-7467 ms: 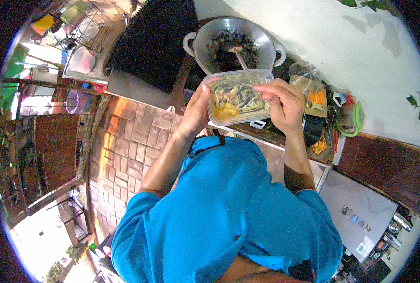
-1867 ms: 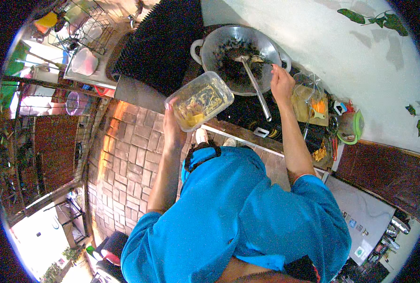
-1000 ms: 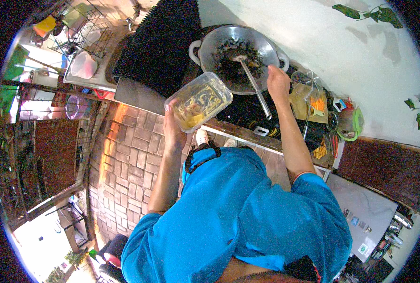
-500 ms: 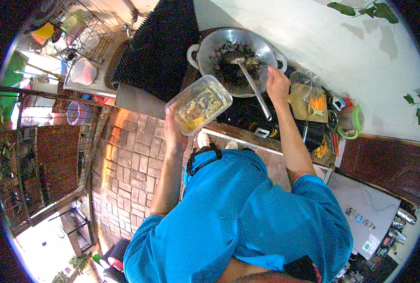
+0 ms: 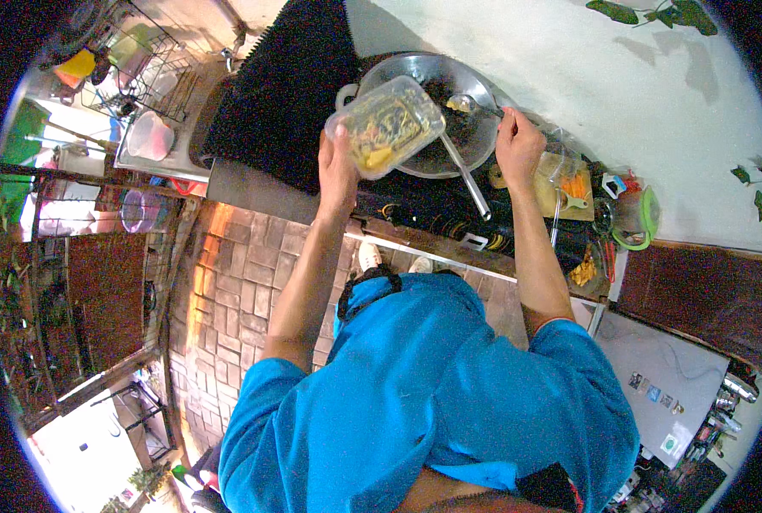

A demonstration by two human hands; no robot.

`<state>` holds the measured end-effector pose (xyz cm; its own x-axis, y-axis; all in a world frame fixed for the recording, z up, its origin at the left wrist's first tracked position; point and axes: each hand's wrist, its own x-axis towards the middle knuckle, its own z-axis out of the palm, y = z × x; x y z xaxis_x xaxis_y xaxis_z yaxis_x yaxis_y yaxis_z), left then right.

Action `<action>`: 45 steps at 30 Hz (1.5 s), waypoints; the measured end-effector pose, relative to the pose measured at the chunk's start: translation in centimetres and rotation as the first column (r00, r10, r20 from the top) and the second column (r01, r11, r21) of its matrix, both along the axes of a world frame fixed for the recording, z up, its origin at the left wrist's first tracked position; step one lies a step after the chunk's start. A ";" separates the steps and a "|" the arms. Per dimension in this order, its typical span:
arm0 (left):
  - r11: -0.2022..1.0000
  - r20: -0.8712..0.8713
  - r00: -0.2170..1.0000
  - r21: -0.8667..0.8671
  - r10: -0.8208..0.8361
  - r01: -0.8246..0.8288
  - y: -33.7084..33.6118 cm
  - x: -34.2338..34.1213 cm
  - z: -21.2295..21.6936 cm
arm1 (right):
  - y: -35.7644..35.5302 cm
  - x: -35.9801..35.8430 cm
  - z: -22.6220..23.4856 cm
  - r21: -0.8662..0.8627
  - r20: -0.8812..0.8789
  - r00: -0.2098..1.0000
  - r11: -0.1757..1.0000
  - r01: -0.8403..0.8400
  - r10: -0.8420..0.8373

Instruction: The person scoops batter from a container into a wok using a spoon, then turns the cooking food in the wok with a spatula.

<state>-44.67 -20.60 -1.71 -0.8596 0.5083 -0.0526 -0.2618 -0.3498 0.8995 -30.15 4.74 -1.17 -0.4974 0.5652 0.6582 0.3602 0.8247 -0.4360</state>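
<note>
A wide metal wok (image 5: 477,75) stands on the stove with dark food inside, partly hidden by a clear plastic container (image 5: 389,128). My left hand (image 5: 338,167) is closed on the container's near left side and holds it tilted above the wok's left part. Shreds and pieces of yellowish food lie in the container. At the wok's right side, my right hand (image 5: 519,144) is closed round the thin handle of what looks like a spoon (image 5: 461,103), with pale food on its end over the wok. A long-handled metal utensil (image 5: 468,179) leans out over the wok's near rim.
Right of the wok are a strainer and a cutting board (image 5: 579,207) with orange strips, then a green-rimmed container (image 5: 646,221). A black ridged sheet (image 5: 278,94) stands to the left, beside the sink and dish rack (image 5: 171,85). A white wall rises behind.
My left hand has carried the container up and right, from the wok's near left edge to above it. My right hand has shifted slightly right, and the spoon's food-bearing end now shows.
</note>
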 end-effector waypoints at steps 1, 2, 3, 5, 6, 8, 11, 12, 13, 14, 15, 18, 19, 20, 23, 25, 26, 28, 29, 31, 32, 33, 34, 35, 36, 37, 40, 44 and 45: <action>1.000 -0.093 0.995 -0.015 0.025 -0.027 1.4 -0.5 0.5 | -0.2 -0.2 0.8 -0.051 -0.004 1.000 0.999 -0.008 0.008; 0.998 -0.184 0.982 -0.028 0.051 -0.057 2.3 -0.9 0.8 | -0.3 -0.4 1.4 -0.049 -0.005 1.000 0.999 -0.007 0.007; 0.998 -0.184 0.982 -0.027 0.043 -0.049 3.0 -1.3 1.0 | -0.4 -0.6 1.9 -0.067 -0.005 1.000 0.998 0.001 -0.002; 0.997 -0.134 0.990 -0.060 0.045 -0.054 4.0 -1.9 1.2 | -0.7 -1.2 3.0 -0.086 -0.003 1.000 0.996 0.012 -0.013; 0.995 -0.160 0.986 -0.085 0.044 -0.058 4.2 -2.7 1.0 | -0.8 -1.7 3.5 -0.090 0.015 1.000 0.996 0.008 -0.006; 0.997 -0.184 0.982 -0.052 0.038 -0.048 4.5 -3.7 0.7 | -0.9 -2.5 3.8 -0.098 0.036 0.999 0.995 0.006 -0.002; 0.999 -0.209 0.977 -0.008 0.047 -0.050 5.1 -4.7 0.3 | -1.0 -3.7 3.9 -0.096 -0.005 0.998 0.993 -0.067 0.067; 0.999 -0.189 0.981 -0.018 0.047 -0.051 5.2 -5.1 -0.1 | -1.1 -4.0 4.0 -0.080 0.020 0.997 0.994 -0.078 0.080; 0.998 -0.170 0.984 -0.028 0.048 -0.053 5.3 -5.5 -0.5 | -1.1 -4.3 4.0 -0.064 0.045 0.995 0.994 -0.091 0.094; 0.998 -0.169 0.984 -0.030 0.048 -0.054 5.4 -5.7 -0.9 | -1.1 -4.7 4.0 -0.066 0.045 0.995 0.994 -0.091 0.094; 0.996 -0.193 0.979 -0.058 0.060 -0.073 5.5 -5.9 -1.1 | -1.1 -5.0 3.9 -0.042 0.018 0.992 0.992 -0.121 0.122; 0.986 -0.258 0.964 -0.134 0.064 -0.101 5.8 -6.4 -1.6 | -0.9 -5.6 3.9 -0.035 -0.002 0.987 0.987 -0.159 0.159; 0.977 -0.298 0.953 -0.180 0.055 -0.112 5.9 -6.6 -1.7 | -0.9 -5.8 3.9 -0.050 0.004 0.986 0.984 -0.169 0.169; 0.977 -0.298 0.953 -0.182 0.055 -0.114 5.9 -6.7 -1.9 | -1.0 -5.9 4.1 -0.052 0.004 0.985 0.984 -0.170 0.171; 0.966 -0.326 0.944 -0.222 0.054 -0.132 5.9 -6.8 -1.7 | -1.0 -6.3 4.4 -0.081 -0.006 0.986 0.983 -0.167 0.167; 0.936 -0.415 0.907 -0.286 0.072 -0.205 5.9 -6.9 -1.6 | -0.7 -6.5 4.4 -0.063 -0.009 0.987 0.985 -0.164 0.163; 0.936 -0.415 0.907 -0.286 0.073 -0.206 5.8 -7.0 -1.6 | -0.7 -6.6 4.5 -0.063 -0.009 0.986 0.984 -0.164 0.164; 0.944 -0.365 0.927 -0.265 0.091 -0.197 5.5 -6.8 -1.1 | -0.6 -6.7 4.8 -0.053 0.003 0.987 0.986 -0.161 0.161; 0.944 -0.365 0.927 -0.265 0.092 -0.198 5.4 -6.9 -1.2 | -0.6 -6.7 4.7 -0.053 0.003 0.987 0.985 -0.162 0.163; 0.957 -0.295 0.949 -0.227 0.107 -0.178 4.8 -6.9 -1.0 | -0.5 -6.7 4.3 -0.028 -0.060 0.984 0.986 -0.167 0.165; 0.957 -0.296 0.949 -0.226 0.108 -0.179 4.6 -6.7 -0.9 | -0.5 -6.4 4.4 -0.027 -0.061 0.984 0.985 -0.168 0.166; 0.976 -0.210 0.972 -0.166 0.103 -0.139 4.2 -6.2 -0.3 | -0.7 -6.0 4.5 -0.065 -0.030 0.991 0.989 -0.136 0.134; 0.989 -0.124 0.988 -0.102 0.091 -0.103 3.8 -5.8 0.1 | -0.9 -5.6 4.6 -0.101 0.002 0.995 0.990 -0.102 0.102; 0.989 -0.124 0.988 -0.102 0.092 -0.105 3.4 -5.3 0.2 | -1.1 -5.1 4.8 -0.100 0.002 0.995 0.990 -0.104 0.104; 0.993 -0.056 0.994 -0.063 0.095 -0.099 3.0 -4.8 0.2 | -1.3 -4.6 5.0 -0.179 -0.046 0.995 0.979 -0.095 0.088; 0.995 0.013 0.995 -0.024 0.095 -0.094 2.5 -4.3 0.3 | -1.7 -4.1 5.2 -0.257 -0.092 0.993 0.962 -0.090 0.068; 0.996 0.051 0.995 0.021 0.089 -0.090 0.7 -2.8 0.2 | -3.5 -2.4 6.8 -0.451 -0.175 0.983 0.884 -0.125 0.050; 0.993 0.141 0.990 0.107 0.030 -0.045 -1.3 -0.6 0.5 | -6.2 -0.4 8.0 -0.543 -0.223 0.968 0.810 -0.222 0.116; 0.993 0.143 0.989 0.107 0.036 -0.052 -1.8 -0.4 0.0 | -6.9 0.1 8.2 -0.518 -0.210 0.964 0.817 -0.251 0.163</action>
